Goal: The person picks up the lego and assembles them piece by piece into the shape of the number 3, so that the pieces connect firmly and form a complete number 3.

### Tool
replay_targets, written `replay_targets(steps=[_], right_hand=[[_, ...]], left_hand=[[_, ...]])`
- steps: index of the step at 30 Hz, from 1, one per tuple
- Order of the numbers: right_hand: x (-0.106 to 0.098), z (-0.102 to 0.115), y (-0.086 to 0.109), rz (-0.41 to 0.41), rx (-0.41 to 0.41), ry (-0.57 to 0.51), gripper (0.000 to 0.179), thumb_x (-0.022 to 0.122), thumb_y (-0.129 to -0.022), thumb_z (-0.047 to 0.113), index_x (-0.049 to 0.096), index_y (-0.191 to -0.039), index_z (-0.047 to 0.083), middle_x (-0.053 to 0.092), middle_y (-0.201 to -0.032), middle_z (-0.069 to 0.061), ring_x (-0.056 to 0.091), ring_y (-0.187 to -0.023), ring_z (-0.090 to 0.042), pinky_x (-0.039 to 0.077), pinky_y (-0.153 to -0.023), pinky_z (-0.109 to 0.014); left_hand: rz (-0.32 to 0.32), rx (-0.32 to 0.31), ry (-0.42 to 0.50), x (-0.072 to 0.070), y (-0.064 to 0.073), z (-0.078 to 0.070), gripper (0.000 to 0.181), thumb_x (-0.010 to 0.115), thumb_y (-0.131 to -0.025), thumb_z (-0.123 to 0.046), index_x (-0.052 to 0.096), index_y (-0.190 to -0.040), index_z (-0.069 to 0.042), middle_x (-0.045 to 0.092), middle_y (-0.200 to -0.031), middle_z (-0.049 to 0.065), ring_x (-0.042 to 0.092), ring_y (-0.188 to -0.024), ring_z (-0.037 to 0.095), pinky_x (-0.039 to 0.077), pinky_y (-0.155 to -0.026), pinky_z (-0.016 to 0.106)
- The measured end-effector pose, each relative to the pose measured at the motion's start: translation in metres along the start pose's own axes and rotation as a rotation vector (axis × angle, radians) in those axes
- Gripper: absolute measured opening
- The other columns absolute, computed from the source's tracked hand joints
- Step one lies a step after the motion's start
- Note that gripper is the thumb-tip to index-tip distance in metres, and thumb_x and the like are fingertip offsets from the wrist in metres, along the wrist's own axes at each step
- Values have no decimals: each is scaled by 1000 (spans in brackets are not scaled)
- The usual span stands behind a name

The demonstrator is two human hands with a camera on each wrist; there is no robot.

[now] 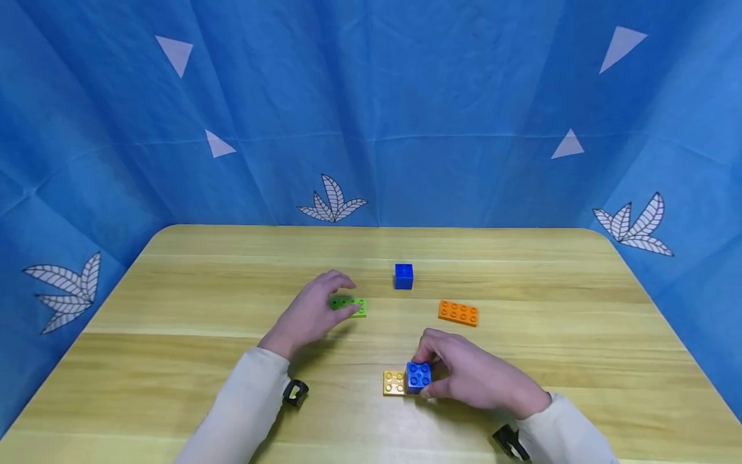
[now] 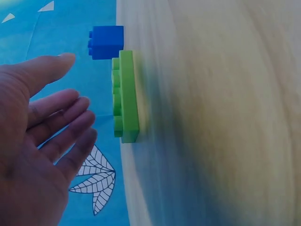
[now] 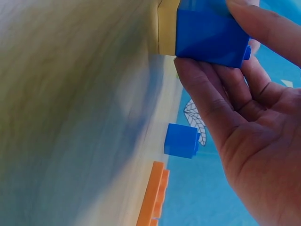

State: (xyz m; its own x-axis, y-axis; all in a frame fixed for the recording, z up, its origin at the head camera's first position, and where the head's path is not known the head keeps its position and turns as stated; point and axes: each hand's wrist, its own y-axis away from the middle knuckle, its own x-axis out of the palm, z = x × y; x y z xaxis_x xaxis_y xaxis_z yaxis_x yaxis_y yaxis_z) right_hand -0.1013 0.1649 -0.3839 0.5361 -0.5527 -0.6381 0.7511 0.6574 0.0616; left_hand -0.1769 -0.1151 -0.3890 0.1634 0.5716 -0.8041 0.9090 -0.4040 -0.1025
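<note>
My right hand pinches a blue building brick between thumb and fingers. This brick sits on the right part of a flat yellow brick, whose left studs show in the head view. The right wrist view shows the blue brick against the yellow one. Over a flat green brick hovers my left hand, its fingers loosely spread. A gap separates that hand from the green brick in the left wrist view; it holds nothing.
A second blue brick stands farther back on the wooden table. To its right lies a flat orange brick. Behind the table hangs a blue cloth with white triangles and leaf prints.
</note>
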Motion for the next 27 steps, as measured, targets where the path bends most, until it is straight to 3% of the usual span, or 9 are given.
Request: replay_targets(steps=[7, 13, 19, 27], right_hand=[[1, -1, -1, 9, 2, -23, 29, 82, -80, 15, 58, -97, 18, 58, -99, 11, 58, -89, -8, 52, -82, -30], [1, -2, -1, 11, 15, -24, 29, 82, -79, 14, 58, -97, 16, 58, -99, 10, 58, -89, -8, 52, -82, -30], [0, -2, -1, 11, 5, -28, 29, 82, -80, 13, 58, -96, 16, 58, -98, 10, 58, -88, -8, 52, -81, -30], [-1, -3, -1, 15, 12, -25, 30, 82, -79, 13, 58, -97, 16, 57, -98, 10, 57, -87, -8, 52, -80, -30]], left_hand=[[81, -23, -39, 1, -3, 7, 45, 78, -86, -23, 63, -123, -2, 59, -123, 7, 55, -115, 25, 43, -102, 41], [98, -44, -109, 0, -7, 15, 45, 82, -81, -21, 66, -118, 0, 60, -115, 8, 56, -108, 25, 45, -99, 40], [144, -72, -129, -1, -8, 15, 43, 82, -81, -19, 68, -117, -2, 59, -114, 6, 53, -110, 25, 45, -99, 39], [149, -103, -136, -1, -7, 13, 40, 81, -82, -15, 68, -117, -2, 60, -116, 7, 53, -112, 25, 43, -101, 40]])
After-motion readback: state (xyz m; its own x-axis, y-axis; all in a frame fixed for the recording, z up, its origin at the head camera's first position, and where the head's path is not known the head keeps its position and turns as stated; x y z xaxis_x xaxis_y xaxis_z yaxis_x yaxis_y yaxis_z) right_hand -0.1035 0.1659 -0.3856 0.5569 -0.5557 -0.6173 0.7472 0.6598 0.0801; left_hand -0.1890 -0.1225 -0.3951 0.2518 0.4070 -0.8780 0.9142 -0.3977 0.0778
